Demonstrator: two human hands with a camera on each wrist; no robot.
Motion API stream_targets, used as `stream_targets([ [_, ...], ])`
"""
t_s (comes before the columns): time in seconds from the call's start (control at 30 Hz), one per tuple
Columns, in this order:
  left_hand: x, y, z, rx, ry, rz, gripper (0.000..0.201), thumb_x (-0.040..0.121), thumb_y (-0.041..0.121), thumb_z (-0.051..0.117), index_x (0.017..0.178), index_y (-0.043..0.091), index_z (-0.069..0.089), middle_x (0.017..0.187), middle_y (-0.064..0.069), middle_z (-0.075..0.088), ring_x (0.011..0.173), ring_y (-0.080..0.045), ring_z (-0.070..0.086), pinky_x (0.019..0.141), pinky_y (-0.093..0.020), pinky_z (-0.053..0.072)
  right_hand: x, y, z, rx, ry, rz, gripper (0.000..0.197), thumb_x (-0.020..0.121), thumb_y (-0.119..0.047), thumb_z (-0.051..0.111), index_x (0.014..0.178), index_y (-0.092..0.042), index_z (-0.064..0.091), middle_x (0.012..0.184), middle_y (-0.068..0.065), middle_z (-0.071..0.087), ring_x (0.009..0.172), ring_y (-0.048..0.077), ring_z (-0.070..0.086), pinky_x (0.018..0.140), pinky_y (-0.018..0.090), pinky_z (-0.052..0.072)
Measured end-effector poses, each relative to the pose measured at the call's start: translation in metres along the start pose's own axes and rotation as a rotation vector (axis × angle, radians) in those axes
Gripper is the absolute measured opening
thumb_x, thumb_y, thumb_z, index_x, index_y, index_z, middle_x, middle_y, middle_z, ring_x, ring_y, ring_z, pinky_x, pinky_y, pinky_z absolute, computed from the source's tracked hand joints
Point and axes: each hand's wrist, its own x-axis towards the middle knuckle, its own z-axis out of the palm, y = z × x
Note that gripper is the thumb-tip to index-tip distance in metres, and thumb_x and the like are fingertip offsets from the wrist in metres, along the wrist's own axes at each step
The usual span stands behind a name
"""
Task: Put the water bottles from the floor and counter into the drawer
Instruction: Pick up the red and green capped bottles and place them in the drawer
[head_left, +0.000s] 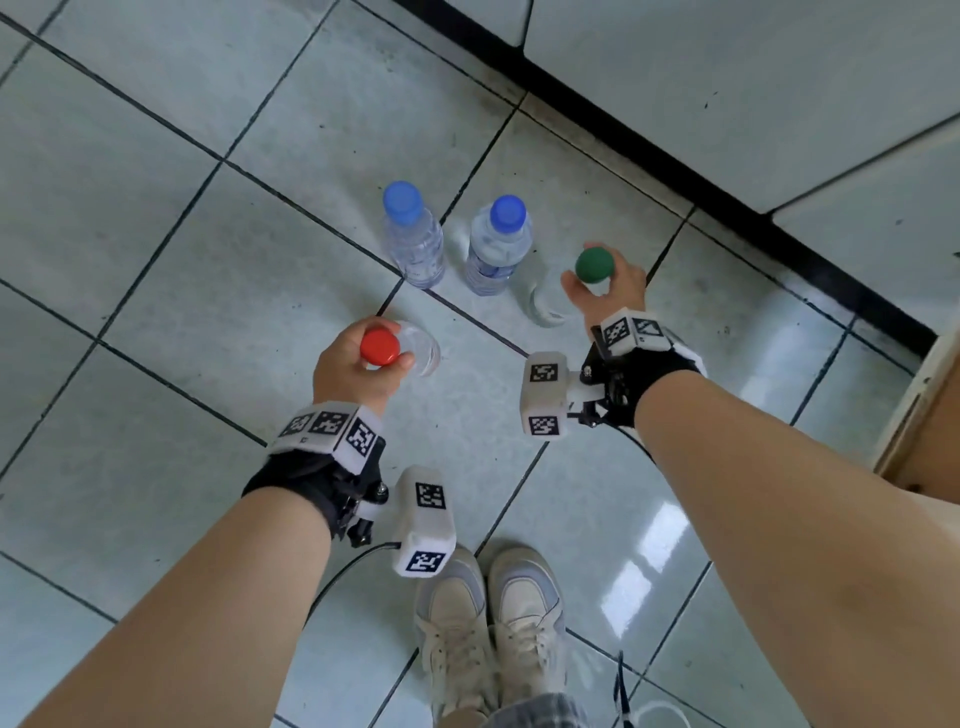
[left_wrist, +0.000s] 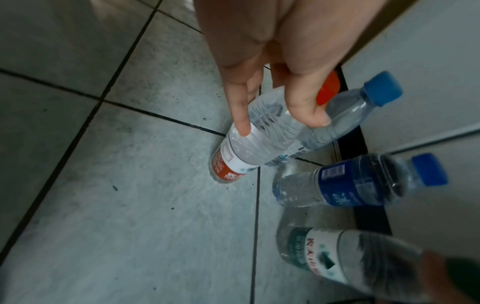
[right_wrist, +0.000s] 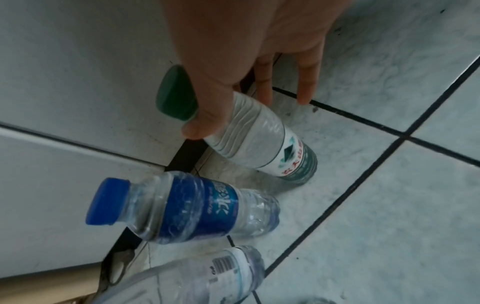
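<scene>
On the tiled floor (head_left: 171, 249), near left: red-capped bottle (head_left: 381, 347), upright, its neck pinched between thumb and fingers of the left hand (head_left: 358, 371). Far centre: two blue-capped bottles (head_left: 410, 234) standing just beside each other, untouched. Right: green-capped bottle (head_left: 595, 266), upright on the tiles beside the cabinet (head_left: 727, 78), neck held by thumb and forefinger of the right hand (head_left: 605, 291), other fingers (right_wrist: 307, 82) spread loose.

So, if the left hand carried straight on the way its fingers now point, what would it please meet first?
The left hand points down along the clear plastic red-capped water bottle it grips. Carried on, it would probably meet the pale tiled floor at that bottle's base; depth is hard to judge.
</scene>
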Motion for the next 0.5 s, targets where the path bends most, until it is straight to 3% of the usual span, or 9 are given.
stream_targets([
  [0.07, -0.011, 0.003, -0.001, -0.079, -0.011, -0.030, 0.030, 0.073, 0.002, 0.069, 0.078, 0.030, 0.057, 0.083, 0.013, 0.056, 0.083, -0.013, 0.056, 0.066, -0.024, 0.058, -0.014, 0.004, -0.003, -0.032, -0.018, 0.005, 0.043, 0.082, -0.019, 0.064, 0.124, -0.021, 0.055, 0.137, 0.011, 0.040, 0.124, 0.023, 0.045, 0.096, 0.016, 0.030],
  [0.1, -0.020, 0.007, -0.003, -0.092, -0.026, -0.012, 0.029, 0.071, 0.004, 0.070, 0.079, 0.029, 0.057, 0.084, 0.012, 0.056, 0.081, -0.009, 0.056, 0.066, -0.022, 0.057, -0.024, 0.005, -0.005, -0.062, -0.055, -0.005, 0.043, 0.081, -0.016, 0.065, 0.123, -0.019, 0.056, 0.138, 0.012, 0.040, 0.127, 0.023, 0.042, 0.097, 0.012, 0.026],
  [0.17, -0.039, 0.021, -0.008, -0.021, -0.066, 0.079, 0.025, 0.062, 0.017, 0.069, 0.081, 0.031, 0.059, 0.085, 0.013, 0.059, 0.081, -0.008, 0.057, 0.079, -0.028, 0.053, -0.046, 0.002, -0.012, -0.148, -0.150, -0.032, 0.046, 0.079, -0.014, 0.067, 0.124, -0.017, 0.056, 0.145, 0.012, 0.036, 0.135, 0.021, 0.035, 0.093, 0.005, 0.019],
  [0.23, -0.062, 0.043, -0.012, 0.091, -0.121, 0.156, 0.029, 0.059, 0.022, 0.066, 0.087, 0.026, 0.061, 0.090, 0.012, 0.062, 0.089, -0.013, 0.058, 0.090, -0.026, 0.044, -0.069, -0.007, -0.025, -0.190, -0.219, 0.000, 0.049, 0.079, -0.018, 0.069, 0.125, -0.019, 0.055, 0.153, 0.005, 0.029, 0.139, 0.018, 0.031, 0.091, 0.006, 0.021],
  [0.33, -0.101, 0.090, -0.018, 0.225, -0.209, 0.253, 0.038, 0.067, 0.014, 0.073, 0.104, 0.017, 0.062, 0.105, 0.008, 0.061, 0.101, -0.015, 0.057, 0.089, -0.012, 0.038, -0.110, -0.038, -0.053, -0.210, -0.291, 0.056, 0.063, 0.080, -0.030, 0.067, 0.137, -0.021, 0.041, 0.152, 0.000, 0.034, 0.137, 0.020, 0.037, 0.104, 0.018, 0.027],
  [0.4, -0.130, 0.129, -0.027, 0.301, -0.201, 0.341, 0.040, 0.072, 0.016, 0.072, 0.110, 0.015, 0.062, 0.102, 0.004, 0.064, 0.095, -0.014, 0.057, 0.083, -0.006, 0.037, -0.139, -0.065, -0.075, -0.198, -0.305, 0.065, 0.066, 0.081, -0.035, 0.065, 0.139, -0.020, 0.038, 0.141, 0.006, 0.049, 0.124, 0.024, 0.049, 0.098, 0.027, 0.038],
  [0.47, -0.159, 0.173, -0.038, 0.301, -0.166, 0.402, 0.049, 0.068, 0.033, 0.069, 0.111, 0.013, 0.061, 0.102, -0.004, 0.068, 0.093, -0.019, 0.060, 0.087, -0.019, 0.043, -0.165, -0.100, -0.102, -0.179, -0.270, 0.013, 0.054, 0.082, -0.036, 0.063, 0.130, -0.017, 0.048, 0.126, 0.008, 0.060, 0.101, 0.023, 0.054, 0.080, 0.026, 0.037],
  [0.5, -0.174, 0.197, -0.043, 0.286, -0.147, 0.431, 0.056, 0.064, 0.043, 0.064, 0.112, 0.013, 0.060, 0.103, -0.006, 0.068, 0.095, -0.023, 0.061, 0.089, -0.027, 0.045, -0.176, -0.119, -0.117, -0.152, -0.251, -0.016, 0.050, 0.082, -0.034, 0.063, 0.126, -0.016, 0.051, 0.121, 0.008, 0.062, 0.097, 0.022, 0.055, 0.077, 0.025, 0.035],
])
